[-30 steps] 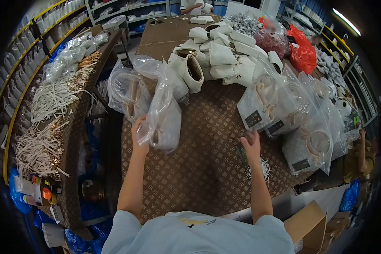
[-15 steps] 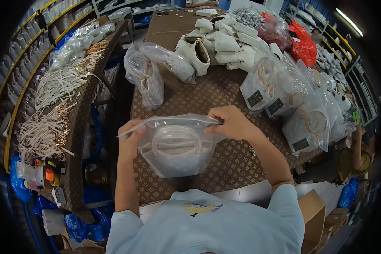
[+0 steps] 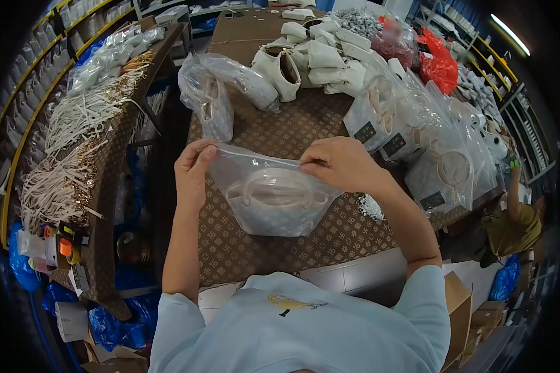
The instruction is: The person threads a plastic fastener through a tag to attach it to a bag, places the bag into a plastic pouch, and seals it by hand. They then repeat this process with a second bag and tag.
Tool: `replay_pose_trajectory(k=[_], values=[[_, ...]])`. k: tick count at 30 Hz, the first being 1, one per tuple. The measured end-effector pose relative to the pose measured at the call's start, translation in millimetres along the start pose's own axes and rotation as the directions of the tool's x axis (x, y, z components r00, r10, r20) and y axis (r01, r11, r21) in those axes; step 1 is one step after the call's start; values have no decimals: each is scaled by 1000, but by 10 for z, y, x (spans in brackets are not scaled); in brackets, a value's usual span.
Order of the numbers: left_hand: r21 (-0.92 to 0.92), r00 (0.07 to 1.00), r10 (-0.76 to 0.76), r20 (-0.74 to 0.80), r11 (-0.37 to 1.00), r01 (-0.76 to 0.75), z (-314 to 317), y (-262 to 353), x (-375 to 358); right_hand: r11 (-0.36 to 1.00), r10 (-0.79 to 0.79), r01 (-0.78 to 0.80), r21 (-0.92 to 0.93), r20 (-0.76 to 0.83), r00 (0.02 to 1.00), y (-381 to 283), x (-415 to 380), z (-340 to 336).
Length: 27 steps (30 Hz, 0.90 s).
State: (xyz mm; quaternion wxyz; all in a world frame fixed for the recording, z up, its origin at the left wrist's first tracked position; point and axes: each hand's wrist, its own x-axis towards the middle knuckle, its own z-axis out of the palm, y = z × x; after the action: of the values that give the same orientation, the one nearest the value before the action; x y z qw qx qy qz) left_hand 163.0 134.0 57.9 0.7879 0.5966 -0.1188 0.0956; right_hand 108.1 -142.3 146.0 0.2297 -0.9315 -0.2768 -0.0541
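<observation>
A pale handbag (image 3: 274, 214) with an upright loop handle stands inside a clear plastic bag (image 3: 235, 163) at the near part of the patterned table. My left hand (image 3: 195, 168) pinches the upper left corner of the plastic between thumb and fingers. At the upper right, my right hand (image 3: 340, 163) is closed on the plastic's top edge, fingertips pressed together. The top edge is drawn taut between both hands. A small tangle of white strings (image 3: 371, 207) lies on the table below my right wrist.
More bagged handbags (image 3: 438, 177) stand on the right, and two others (image 3: 216, 112) at the left. Unbagged pale bags (image 3: 326, 62) are heaped behind. A side table holds piled straps (image 3: 62, 186). Another person's arm (image 3: 513, 193) shows at far right.
Both hands have moved up, stretching the plastic's top edge tighter. The handbag has shifted slightly away from me and to the right. The white strings have come into fuller view.
</observation>
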Motion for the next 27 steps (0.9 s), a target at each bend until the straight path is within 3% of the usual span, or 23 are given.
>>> replay_pose_trajectory(k=[1, 2, 3, 4, 5, 6, 8, 9, 11, 15, 17, 18, 20, 23, 25, 26, 27], values=[[-2, 1000, 0, 1, 1000, 0, 35, 75, -53, 998, -14, 15, -63, 18, 1000, -6, -7, -16], [247, 953, 276, -122, 939, -240, 79, 181, -165, 998, -12, 13, -66, 19, 1000, -23, -20, -43], [500, 819, 549, -167, 763, -409, 139, 289, -302, 996, 78, -81, 39, 81, 994, -49, -31, -81], [378, 867, 481, -127, 832, -406, 248, 392, -511, 974, 157, -179, 140, 152, 976, -78, -35, -105], [364, 930, 354, 104, 856, -367, 357, 448, -664, 974, 155, -178, 141, 158, 975, -109, -35, -121], [362, 924, 203, 323, 876, -319, 473, 464, -792, 966, 169, -200, 164, 183, 968, -140, -33, -133], [329, 877, -128, 464, 944, -36, 735, 355, -962, 958, 173, -215, 190, 213, 962, -177, -28, -109], [330, 880, -126, 458, 943, -37, 770, 300, -971, 946, 192, -244, 213, 237, 952, -193, -34, -97], [137, 891, -281, 356, 959, 248, 821, 224, -913, 934, 211, -271, 235, 251, 945, -211, -50, -92], [95, 862, -363, 353, 931, 353, 819, 280, -846, 889, 194, -311, 336, 339, 921, -193, -127, 15], [109, 788, -500, 359, 861, 497, 803, 279, -793, 882, 169, -297, 365, 344, 924, -163, -145, 76], [108, 789, -500, 356, 861, 497, 795, 238, -803, 869, 158, -302, 391, 358, 920, -149, -146, 87], [10, 833, -365, 416, 918, 397, 776, 129, -815, 858, 143, -302, 415, 371, 917, -99, -143, 103], [-13, 876, -304, 376, 943, 333, 831, 120, -886, 759, 126, -309, 573, 337, 933, -31, -125, 151], [-28, 898, -258, 356, 958, 286, 849, 81, -887, 782, 152, -244, 573, 203, 967, -69, -116, 224], [-40, 916, -212, 340, 970, 239, 842, 53, -890, 782, 150, -246, 573, 210, 966, -110, -112, 253], [-43, 917, -215, 335, 969, 242, 814, 14, -891, 879, 142, -157, 450, 68, 988, -158, -108, 276]])
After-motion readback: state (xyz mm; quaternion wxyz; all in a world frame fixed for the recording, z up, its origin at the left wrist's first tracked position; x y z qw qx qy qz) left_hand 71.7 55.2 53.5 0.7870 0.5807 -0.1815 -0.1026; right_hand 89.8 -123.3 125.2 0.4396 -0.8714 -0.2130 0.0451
